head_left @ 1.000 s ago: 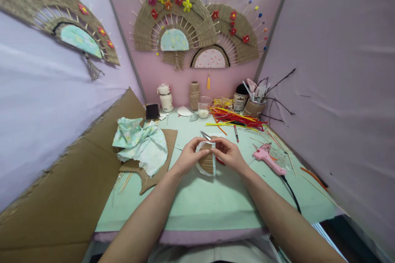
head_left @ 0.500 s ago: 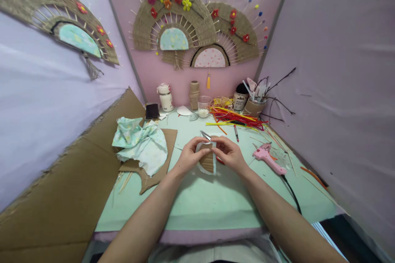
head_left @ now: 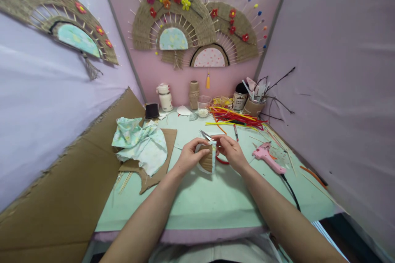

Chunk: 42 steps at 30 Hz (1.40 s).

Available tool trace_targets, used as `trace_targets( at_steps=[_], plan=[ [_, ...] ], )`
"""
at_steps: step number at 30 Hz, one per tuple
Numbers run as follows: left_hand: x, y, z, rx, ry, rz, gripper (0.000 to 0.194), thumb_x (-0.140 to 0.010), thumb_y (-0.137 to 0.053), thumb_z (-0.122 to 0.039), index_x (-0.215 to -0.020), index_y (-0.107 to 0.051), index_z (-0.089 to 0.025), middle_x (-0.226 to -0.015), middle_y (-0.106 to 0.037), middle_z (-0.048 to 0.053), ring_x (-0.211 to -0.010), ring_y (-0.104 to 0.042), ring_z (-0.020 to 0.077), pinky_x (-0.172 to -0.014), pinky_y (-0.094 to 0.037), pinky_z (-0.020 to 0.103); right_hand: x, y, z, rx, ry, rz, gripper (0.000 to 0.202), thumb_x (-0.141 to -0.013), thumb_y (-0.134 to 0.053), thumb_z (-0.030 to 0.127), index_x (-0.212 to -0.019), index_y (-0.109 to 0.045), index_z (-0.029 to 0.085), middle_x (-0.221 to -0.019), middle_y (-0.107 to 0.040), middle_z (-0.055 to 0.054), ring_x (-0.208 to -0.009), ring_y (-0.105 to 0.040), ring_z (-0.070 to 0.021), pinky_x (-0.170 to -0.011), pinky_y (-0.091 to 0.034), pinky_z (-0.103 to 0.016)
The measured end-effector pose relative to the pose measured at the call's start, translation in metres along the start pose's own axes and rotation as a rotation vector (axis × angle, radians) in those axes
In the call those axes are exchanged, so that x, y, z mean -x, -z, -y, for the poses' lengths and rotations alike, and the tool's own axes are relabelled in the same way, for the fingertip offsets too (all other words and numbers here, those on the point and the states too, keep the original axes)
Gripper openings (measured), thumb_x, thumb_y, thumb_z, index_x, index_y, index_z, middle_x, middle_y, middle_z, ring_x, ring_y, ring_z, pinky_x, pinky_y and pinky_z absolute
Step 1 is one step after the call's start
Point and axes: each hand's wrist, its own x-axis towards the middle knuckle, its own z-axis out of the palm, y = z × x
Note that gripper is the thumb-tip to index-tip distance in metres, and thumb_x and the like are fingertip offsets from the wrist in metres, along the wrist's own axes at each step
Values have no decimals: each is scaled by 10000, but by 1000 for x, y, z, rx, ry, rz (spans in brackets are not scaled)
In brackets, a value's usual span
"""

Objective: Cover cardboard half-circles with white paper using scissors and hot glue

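Observation:
My left hand (head_left: 190, 156) pinches a half-round cardboard piece (head_left: 207, 161) between thumb and fingers. Pale fabric is folded over its edges, and its ribbed brown side faces me. My right hand (head_left: 232, 151) is curled at the upper right corner of the piece, thumb and fingers drawn together. Whether any fabric is caught between them is hidden. Scissors (head_left: 205, 134) lie just behind the piece, silver blades pointing away to the left. Their red handle (head_left: 222, 161) shows under my right hand.
Crumpled floral fabric (head_left: 151, 144) lies on cut cardboard (head_left: 172, 139) at left. A pink glue gun (head_left: 268, 157) with a black cord rests at right. Red and yellow pipe cleaners (head_left: 237, 117), a plastic cup (head_left: 203, 107) and a twine spool (head_left: 194, 95) stand along the back.
My right thumb has come off the face of the cardboard, and that hand has shifted slightly to the right corner. More of the scissors' red handle shows. My left hand keeps its hold.

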Motion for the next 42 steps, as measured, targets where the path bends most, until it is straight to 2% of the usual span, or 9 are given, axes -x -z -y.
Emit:
trace_targets(
  at_steps=[2, 5, 10, 15, 19, 23, 28, 37, 42],
  plan=[
    [0, 0, -1, -33, -16, 5, 162, -785, -670, -265, -929, -668, -191, -974, -700, 46, -943, -619, 200, -875, -456, 312, -3, 0, -2, -78, -81, -29, 482, -860, -528, 619, -894, -689, 167, -692, -583, -22, -583, -543, -134, -514, -459, -259],
    [0, -1, -3, -73, -35, 14, 141, -783, -664, -249, -913, -677, -195, -974, -710, 46, -952, -630, 206, -893, -459, 322, -4, 0, -3, -32, -115, -62, 523, -820, -546, 666, -777, -669, 161, -582, -544, -1, -507, -498, -123, -464, -400, -246],
    [0, -2, -7, -117, -43, 11, 124, -779, -655, -220, -899, -676, -198, -968, -716, 47, -950, -636, 210, -904, -460, 329, -1, 0, 4, 144, -62, -62, 412, -806, -630, 570, -701, -647, 172, -528, -528, 25, -498, -469, -114, -487, -377, -244],
    [1, -3, -5, -116, -59, 2, 136, -790, -636, -194, -926, -631, -196, -966, -686, 39, -944, -620, 193, -889, -455, 309, 1, -2, 11, 210, -19, -51, 336, -783, -681, 500, -748, -677, 166, -544, -542, 30, -518, -464, -113, -530, -380, -254],
    [2, -4, 1, -100, -67, -23, 282, -778, -641, -167, -1048, -570, -210, -1060, -645, 41, -981, -602, 190, -888, -453, 307, 2, -5, 9, 261, 34, -93, 332, -767, -695, 502, -746, -672, 171, -574, -558, 21, -520, -466, -116, -512, -373, -253],
    [3, -7, 4, -89, -83, -5, 344, -782, -611, -132, -1109, -548, -215, -1128, -632, 56, -1084, -582, 203, -950, -433, 321, 6, -10, 8, 423, 205, -135, 270, -800, -683, 462, -761, -686, 195, -664, -605, -9, -584, -520, -136, -550, -415, -267],
    [2, -8, 4, -105, -58, -13, 309, -777, -621, -162, -1080, -580, -212, -1103, -644, 58, -1069, -590, 212, -935, -439, 322, 9, -13, 10, 539, 368, -139, 190, -852, -649, 387, -784, -692, 215, -676, -623, -23, -600, -540, -147, -570, -434, -285],
    [3, -8, 2, -104, -70, -1, 224, -804, -619, -170, -1024, -631, -204, -1035, -681, 48, -1017, -610, 203, -916, -449, 315, 10, -13, 14, 542, 394, -120, 160, -870, -638, 354, -810, -688, 215, -693, -629, -28, -624, -560, -157, -591, -449, -296],
    [3, -8, 1, -100, -84, -26, 202, -808, -624, -182, -1008, -635, -207, -1025, -686, 44, -997, -616, 195, -900, -456, 309, 10, -13, 14, 499, 352, -133, 129, -845, -666, 342, -889, -673, 221, -713, -600, -7, -600, -541, -140, -579, -458, -284]
  ],
)
